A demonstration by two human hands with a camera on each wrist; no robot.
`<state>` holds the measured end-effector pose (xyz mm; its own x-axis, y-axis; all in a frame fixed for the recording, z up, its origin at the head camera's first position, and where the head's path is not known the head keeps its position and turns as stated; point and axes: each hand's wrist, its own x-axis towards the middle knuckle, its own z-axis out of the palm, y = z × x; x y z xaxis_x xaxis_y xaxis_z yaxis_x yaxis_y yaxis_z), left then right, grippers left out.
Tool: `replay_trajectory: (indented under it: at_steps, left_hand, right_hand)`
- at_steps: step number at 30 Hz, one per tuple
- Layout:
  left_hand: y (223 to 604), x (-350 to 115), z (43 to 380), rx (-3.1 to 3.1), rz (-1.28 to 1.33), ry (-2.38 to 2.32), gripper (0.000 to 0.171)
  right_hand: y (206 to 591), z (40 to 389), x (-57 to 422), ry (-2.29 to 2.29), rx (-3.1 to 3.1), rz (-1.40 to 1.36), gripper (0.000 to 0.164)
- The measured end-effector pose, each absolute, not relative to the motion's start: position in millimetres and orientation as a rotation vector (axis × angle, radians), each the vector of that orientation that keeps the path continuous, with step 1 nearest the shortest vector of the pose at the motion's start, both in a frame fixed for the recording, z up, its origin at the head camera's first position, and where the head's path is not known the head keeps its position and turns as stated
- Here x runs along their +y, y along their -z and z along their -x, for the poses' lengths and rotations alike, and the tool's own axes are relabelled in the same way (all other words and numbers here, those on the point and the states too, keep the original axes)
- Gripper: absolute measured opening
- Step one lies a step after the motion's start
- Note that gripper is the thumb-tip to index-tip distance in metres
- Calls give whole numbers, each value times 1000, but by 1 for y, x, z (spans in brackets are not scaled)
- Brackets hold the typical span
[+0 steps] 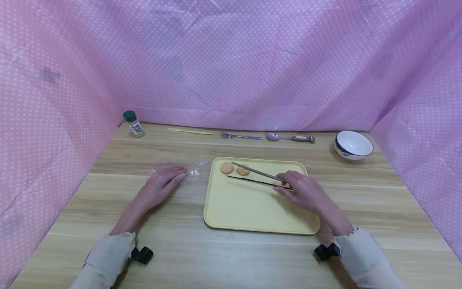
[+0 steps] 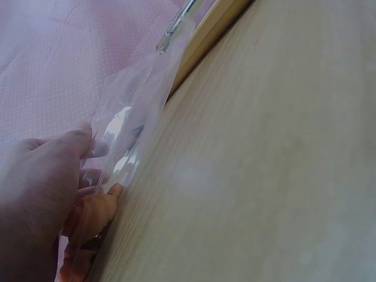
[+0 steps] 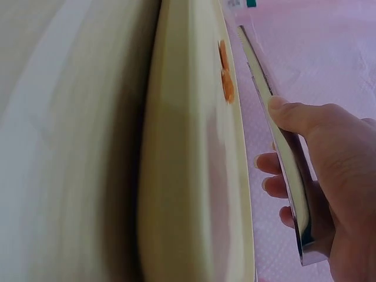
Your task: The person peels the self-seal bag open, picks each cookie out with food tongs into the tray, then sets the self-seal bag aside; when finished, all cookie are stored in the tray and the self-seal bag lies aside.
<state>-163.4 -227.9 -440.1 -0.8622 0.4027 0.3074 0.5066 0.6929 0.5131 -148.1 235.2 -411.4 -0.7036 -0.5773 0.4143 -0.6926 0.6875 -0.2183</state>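
My right hand (image 1: pixel 306 192) grips metal tongs (image 1: pixel 258 172) over the pale yellow tray (image 1: pixel 252 212). The tongs' arms stand apart, and nothing shows between their tips in the right wrist view. On the tray's far left part lie two round, light-brown biscuits (image 1: pixel 226 167), side by side under the tips. Left of the tray, my left hand (image 1: pixel 161 184) holds a clear plastic bag (image 2: pixel 138 111) by its film, thumb and fingers bent at it. Orange-brown pieces (image 2: pixel 94 214) show through the bag near the fingers; what they are is unclear.
Along the table's back edge lie a yellowish knife (image 1: pixel 189 131), a fork (image 1: pixel 242 136) and a spoon (image 1: pixel 290 138). A green-capped shaker jar (image 1: pixel 134 124) stands at the back left, a white bowl (image 1: pixel 353 144) at the back right. A pink dotted curtain (image 1: pixel 231 64) surrounds the table.
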Motion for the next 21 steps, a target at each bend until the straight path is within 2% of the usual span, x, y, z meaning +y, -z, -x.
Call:
replay_trajectory:
  at_steps: [21]
  left_hand:
    - [438,-229,166,-2703,768,908,32]
  right_hand:
    - [406,152,185,-545,-2587,-1158,31]
